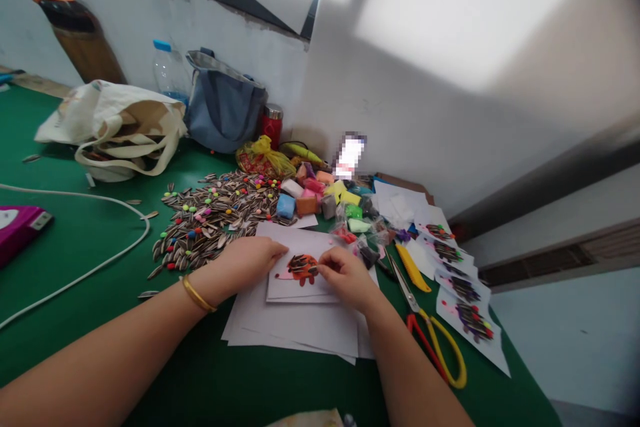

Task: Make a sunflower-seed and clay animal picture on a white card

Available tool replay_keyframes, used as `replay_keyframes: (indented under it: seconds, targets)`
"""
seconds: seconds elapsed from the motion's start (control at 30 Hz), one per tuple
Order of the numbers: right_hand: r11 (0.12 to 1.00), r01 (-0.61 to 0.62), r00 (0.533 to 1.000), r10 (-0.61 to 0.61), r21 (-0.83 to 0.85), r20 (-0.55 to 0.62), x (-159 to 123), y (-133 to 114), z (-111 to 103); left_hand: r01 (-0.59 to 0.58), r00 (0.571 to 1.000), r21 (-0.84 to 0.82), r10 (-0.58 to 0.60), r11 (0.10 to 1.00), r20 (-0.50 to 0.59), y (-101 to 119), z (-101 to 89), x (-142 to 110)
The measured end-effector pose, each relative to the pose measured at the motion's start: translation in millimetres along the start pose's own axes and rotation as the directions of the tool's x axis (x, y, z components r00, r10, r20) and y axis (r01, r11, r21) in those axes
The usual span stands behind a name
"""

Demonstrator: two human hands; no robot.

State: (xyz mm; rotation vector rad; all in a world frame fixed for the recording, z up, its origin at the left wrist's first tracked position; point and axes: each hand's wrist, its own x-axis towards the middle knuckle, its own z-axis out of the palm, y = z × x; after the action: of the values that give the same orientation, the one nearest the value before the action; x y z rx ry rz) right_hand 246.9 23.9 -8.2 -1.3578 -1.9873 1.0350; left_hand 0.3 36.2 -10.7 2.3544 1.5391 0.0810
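Observation:
A small white card (pixel 280 292) lies on a stack of white paper (pixel 300 327) in front of me. It bears an orange hedgehog shape (pixel 303 277) with striped sunflower seeds set on its back and a pink snout at the left. My left hand (pixel 253 261) rests with fingers stretched out along the card's upper left edge and holds nothing. At the hedgehog's right side, my right hand (pixel 347 273) pinches a sunflower seed (pixel 313 269) between thumb and forefinger. A wide pile of sunflower seeds (pixel 225 210) with coloured pieces spreads beyond my left hand.
Coloured clay blocks (pixel 307 205) lie behind the paper. Scissors (pixel 413 300), a yellow cutter (pixel 413 268) and finished-looking seed cards (pixel 470 320) are at right. Bags (pixel 225 103), a red flask (pixel 273 125) and a phone (pixel 350 155) stand near the wall; a white cable (pixel 125 203) curves at left.

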Motion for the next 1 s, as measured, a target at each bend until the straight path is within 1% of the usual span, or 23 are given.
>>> replay_keyframes:
  seconds: [0.2,0.37,0.53,0.73,0.87,1.0]
  targets:
    - [0.978,0.102,0.993,-0.112,-0.182,-0.046,-0.2,-5.1,10.4,-0.012,1.000,-0.004,0.012,1.000,-0.015,-0.1,2.1,0.2]
    - [0.967,0.116,0.988,-0.135,-0.226,-0.069,0.4,-4.4,16.1,-0.022,0.999,0.005,0.022,1.000,-0.030,-1.0,4.0,0.5]
    - [0.937,0.164,0.982,-0.186,-0.309,-0.043,0.3,-4.5,16.9,-0.036,0.998,0.004,0.036,0.999,-0.042,-1.8,4.9,0.1]
    - [0.838,0.246,0.958,-0.287,-0.487,-0.010,-0.1,-6.1,18.2,-0.045,0.998,0.028,0.046,0.999,-0.038,0.0,3.5,0.3]
    - [0.755,0.257,0.951,-0.307,-0.604,0.021,0.3,-7.5,20.3,-0.034,0.998,0.024,0.035,0.999,-0.047,0.5,3.1,0.2]
    - [0.711,0.263,0.952,-0.302,-0.653,0.055,1.4,-10.5,20.6,-0.026,0.999,0.025,0.027,0.999,-0.042,0.5,2.9,0.7]
